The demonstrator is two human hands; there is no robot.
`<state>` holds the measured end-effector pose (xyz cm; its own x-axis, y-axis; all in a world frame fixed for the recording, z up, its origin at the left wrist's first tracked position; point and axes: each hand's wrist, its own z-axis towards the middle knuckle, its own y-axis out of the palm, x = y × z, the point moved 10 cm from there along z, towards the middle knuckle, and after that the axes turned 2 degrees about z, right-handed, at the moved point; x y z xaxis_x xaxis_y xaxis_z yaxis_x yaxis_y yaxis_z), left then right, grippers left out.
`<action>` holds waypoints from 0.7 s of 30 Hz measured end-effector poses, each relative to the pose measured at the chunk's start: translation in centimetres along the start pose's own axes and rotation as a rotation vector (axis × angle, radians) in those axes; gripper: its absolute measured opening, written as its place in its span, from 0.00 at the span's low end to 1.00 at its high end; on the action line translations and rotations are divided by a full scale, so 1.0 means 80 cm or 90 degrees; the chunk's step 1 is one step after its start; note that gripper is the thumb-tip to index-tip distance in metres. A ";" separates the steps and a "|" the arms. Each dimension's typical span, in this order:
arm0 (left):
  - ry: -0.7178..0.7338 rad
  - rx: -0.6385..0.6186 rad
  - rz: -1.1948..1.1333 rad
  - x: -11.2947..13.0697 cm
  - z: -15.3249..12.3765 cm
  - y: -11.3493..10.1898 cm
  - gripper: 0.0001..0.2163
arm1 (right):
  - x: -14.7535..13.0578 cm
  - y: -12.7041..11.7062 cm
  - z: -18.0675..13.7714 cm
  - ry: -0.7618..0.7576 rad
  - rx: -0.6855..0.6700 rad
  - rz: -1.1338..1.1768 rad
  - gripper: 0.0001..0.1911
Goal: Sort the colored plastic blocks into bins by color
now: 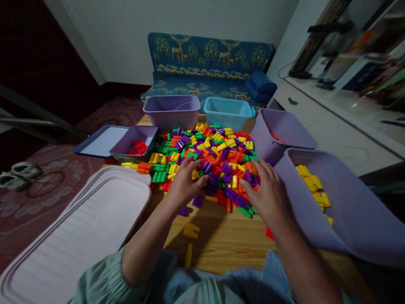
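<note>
A heap of plastic building blocks (218, 158) in yellow, green, orange, red and purple lies on the wooden table. My left hand (185, 183) reaches into its near left side, thumb and fingers apart, beside several purple blocks (213, 181). At the near right side is my right hand (265, 185), fingers spread, next to purple and orange blocks. I see nothing held in either hand. Closer to me, a yellow block (191, 230) and a narrow yellow piece (189, 255) appear apart from the heap. A red block (270, 233) shows partly beside my right forearm.
Right of the heap stand a lilac bin with yellow blocks (351, 202) and another with red pieces (284, 126). Behind are a purple bin (171, 112) and a blue bin (228, 112). A box with red blocks (122, 154) and pale lids (95, 223) sit left.
</note>
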<state>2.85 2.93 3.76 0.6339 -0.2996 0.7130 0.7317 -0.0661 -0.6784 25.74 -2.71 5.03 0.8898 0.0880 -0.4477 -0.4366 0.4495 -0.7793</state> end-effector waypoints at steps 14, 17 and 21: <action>-0.009 -0.415 0.349 -0.020 -0.162 0.069 0.37 | 0.046 0.043 -0.060 0.100 -0.095 -0.042 0.43; -0.007 -0.375 0.348 -0.022 -0.164 0.068 0.32 | 0.013 0.047 -0.079 0.053 -0.147 -0.060 0.48; 0.039 -0.297 0.332 -0.019 -0.169 0.066 0.28 | -0.029 0.057 -0.108 -0.055 -0.200 -0.134 0.53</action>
<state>2.37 -9.86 -3.27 0.8478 -0.4556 0.2714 0.1432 -0.2960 -0.9444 20.57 -8.59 -1.28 0.9662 0.1040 -0.2357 -0.2509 0.1722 -0.9526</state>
